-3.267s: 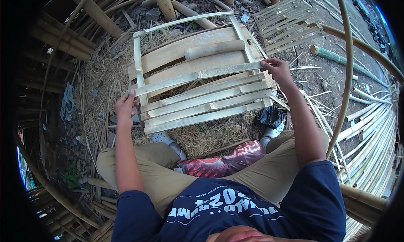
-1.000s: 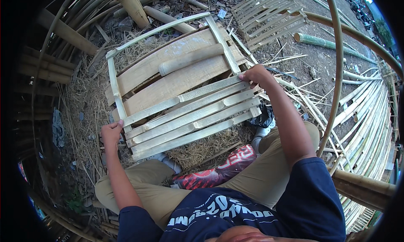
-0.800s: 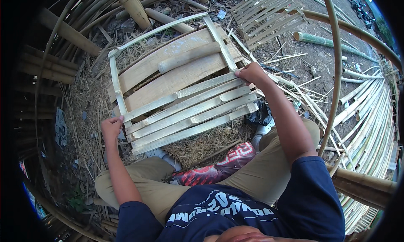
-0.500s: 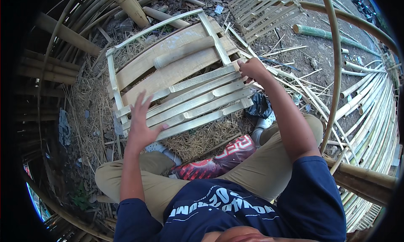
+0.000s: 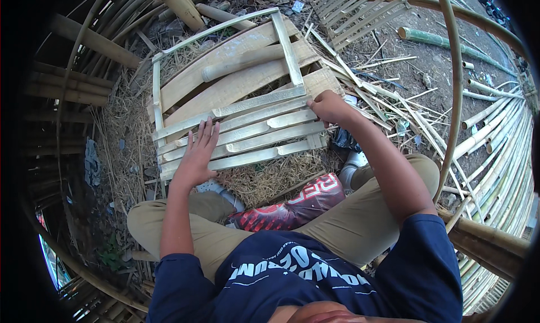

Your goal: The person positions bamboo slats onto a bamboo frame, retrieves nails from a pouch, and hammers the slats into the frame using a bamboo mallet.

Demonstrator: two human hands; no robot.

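Observation:
A bamboo frame (image 5: pixel 157 92) with several split-bamboo slats (image 5: pixel 256 130) across its near part lies in front of me, over wide wooden boards (image 5: pixel 188 101). My left hand (image 5: pixel 197 150) rests on the left part of the slats, fingers stretched out and apart. At the slats' right ends, my right hand (image 5: pixel 327 107) has its fingers closed on the end of one slat; the fingertips are partly hidden. Beyond the slats, a short bamboo piece (image 5: pixel 244 63) lies across the boards, inside the frame's outline.
Another slatted bamboo panel (image 5: pixel 360 14) lies at the far right. Long bamboo poles (image 5: pixel 495 148) are stacked on the right, near a curved upright pole (image 5: pixel 454 87). Shavings (image 5: pixel 264 182) and loose strips cover the ground. A red printed sack (image 5: pixel 287 209) lies between my legs.
My left hand has come down onto the slats from just above them. The slatted frame has shifted and turned slightly, its right end moving left, and my right hand has moved left and nearer.

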